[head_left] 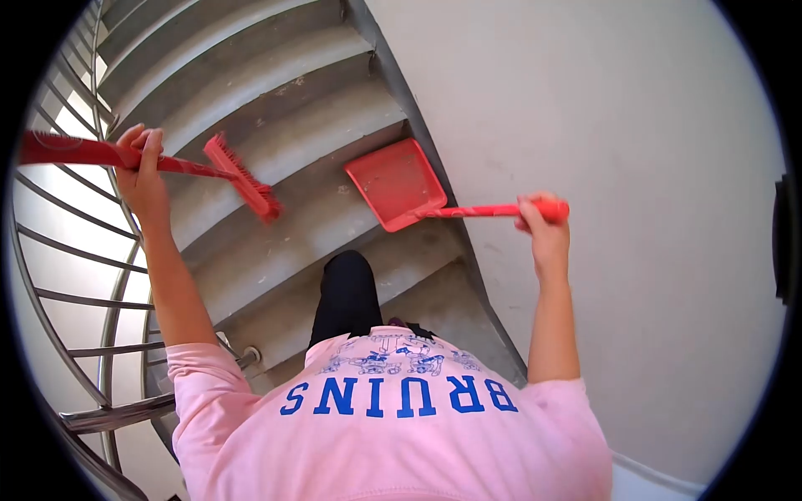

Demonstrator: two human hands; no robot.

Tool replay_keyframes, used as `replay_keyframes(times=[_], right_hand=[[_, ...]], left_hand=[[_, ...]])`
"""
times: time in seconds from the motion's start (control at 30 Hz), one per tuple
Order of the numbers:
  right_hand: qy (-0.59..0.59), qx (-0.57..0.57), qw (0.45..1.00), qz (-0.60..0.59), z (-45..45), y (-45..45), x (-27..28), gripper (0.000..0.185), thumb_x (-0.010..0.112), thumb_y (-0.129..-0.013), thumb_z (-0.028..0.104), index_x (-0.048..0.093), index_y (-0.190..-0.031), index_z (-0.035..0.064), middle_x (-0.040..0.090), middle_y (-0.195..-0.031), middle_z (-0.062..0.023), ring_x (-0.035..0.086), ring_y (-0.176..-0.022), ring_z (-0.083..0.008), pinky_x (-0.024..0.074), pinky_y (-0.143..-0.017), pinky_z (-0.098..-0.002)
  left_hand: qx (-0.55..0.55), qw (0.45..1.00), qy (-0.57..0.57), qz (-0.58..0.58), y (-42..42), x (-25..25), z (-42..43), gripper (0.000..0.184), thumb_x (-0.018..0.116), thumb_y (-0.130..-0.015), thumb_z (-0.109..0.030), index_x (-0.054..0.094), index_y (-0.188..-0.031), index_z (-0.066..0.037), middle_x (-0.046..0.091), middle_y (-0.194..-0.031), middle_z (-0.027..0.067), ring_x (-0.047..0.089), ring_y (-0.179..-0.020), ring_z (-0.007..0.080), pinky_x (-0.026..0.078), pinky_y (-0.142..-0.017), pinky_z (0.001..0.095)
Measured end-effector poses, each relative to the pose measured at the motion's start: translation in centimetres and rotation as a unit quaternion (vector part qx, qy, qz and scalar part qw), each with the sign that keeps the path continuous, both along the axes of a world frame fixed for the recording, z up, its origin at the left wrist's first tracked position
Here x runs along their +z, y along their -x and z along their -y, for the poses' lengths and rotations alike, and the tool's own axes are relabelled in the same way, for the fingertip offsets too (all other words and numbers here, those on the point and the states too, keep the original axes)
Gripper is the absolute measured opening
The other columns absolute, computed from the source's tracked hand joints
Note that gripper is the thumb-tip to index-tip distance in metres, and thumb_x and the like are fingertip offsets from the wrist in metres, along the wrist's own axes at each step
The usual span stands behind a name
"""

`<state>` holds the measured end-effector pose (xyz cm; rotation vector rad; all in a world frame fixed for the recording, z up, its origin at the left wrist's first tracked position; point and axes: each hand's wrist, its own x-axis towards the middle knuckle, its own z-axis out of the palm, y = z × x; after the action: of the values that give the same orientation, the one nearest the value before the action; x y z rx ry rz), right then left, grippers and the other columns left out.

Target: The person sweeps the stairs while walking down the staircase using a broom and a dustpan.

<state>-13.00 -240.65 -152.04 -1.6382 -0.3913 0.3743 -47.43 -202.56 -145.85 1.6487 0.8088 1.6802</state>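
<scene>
My left hand (145, 171) is closed around the handle of a red broom (244, 182), near the railing. The broom's bristled head hangs over the stair steps, tilted, and the handle's wide end reaches past my hand to the left. Closed on the end of a long handle, my right hand (545, 227) holds a red dustpan (399, 182) beside the wall. A few small specks lie in the pan, too small to name. The pan is over a step at the wall side; whether it touches the step I cannot tell.
Curved grey stairs (276, 213) run through the middle of the view. A metal railing (83, 351) bounds them on the left, and a pale wall (635, 209) with a dark skirting strip on the right. My dark-clad leg (347, 288) is over the steps.
</scene>
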Motion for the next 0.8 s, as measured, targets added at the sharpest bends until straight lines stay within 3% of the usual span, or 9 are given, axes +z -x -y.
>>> replay_keyframes(times=[0.23, 0.53, 0.63, 0.8], right_hand=[[-0.043, -0.093, 0.992, -0.071, 11.0, 4.1, -5.5, 0.017, 0.064, -0.082, 0.014, 0.057, -0.094, 0.0041, 0.059, -0.1, -0.0093, 0.057, -0.073, -0.0112, 0.0505, -0.071, -0.0275], [-0.042, -0.074, 0.987, -0.138, 11.6, 4.4, -5.5, 0.023, 0.063, -0.083, 0.017, 0.057, -0.099, 0.0014, 0.062, -0.091, -0.0093, 0.063, -0.078, -0.0156, 0.0526, -0.071, -0.0285], [-0.06, -0.069, 0.992, -0.093, 11.4, 5.1, -4.6, 0.021, 0.062, -0.084, 0.017, 0.058, -0.096, -0.0001, 0.062, -0.087, -0.0098, 0.063, -0.071, -0.0153, 0.0533, -0.067, -0.0273], [0.015, -0.097, 0.995, -0.025, 14.6, 6.0, 0.8, 0.018, 0.063, -0.082, 0.015, 0.059, -0.088, -0.0015, 0.059, -0.074, -0.0067, 0.058, -0.06, -0.0118, 0.0498, -0.057, -0.0252]], left_hand=[[0.021, 0.999, -0.005, 0.029, 1.8, -1.7, 2.7, 0.021, 0.065, -0.083, -0.011, 0.056, -0.101, -0.004, 0.057, -0.088, 0.0023, 0.052, -0.08, 0.0104, 0.042, -0.071, 0.0238], [-0.007, 1.0, -0.02, 0.017, 1.7, -1.2, 4.5, 0.01, 0.066, -0.082, -0.009, 0.059, -0.09, -0.006, 0.058, -0.084, 0.0005, 0.053, -0.079, 0.0092, 0.042, -0.072, 0.0222], [-0.016, 1.0, -0.011, 0.013, 1.5, -1.6, 4.3, 0.011, 0.066, -0.082, -0.01, 0.06, -0.091, -0.006, 0.058, -0.084, 0.0001, 0.053, -0.079, 0.0089, 0.042, -0.072, 0.0217], [0.013, 1.0, -0.001, -0.006, 2.0, -1.4, 5.5, 0.012, 0.066, -0.083, -0.011, 0.06, -0.092, -0.006, 0.058, -0.086, 0.0005, 0.054, -0.081, 0.0089, 0.043, -0.074, 0.0221]])
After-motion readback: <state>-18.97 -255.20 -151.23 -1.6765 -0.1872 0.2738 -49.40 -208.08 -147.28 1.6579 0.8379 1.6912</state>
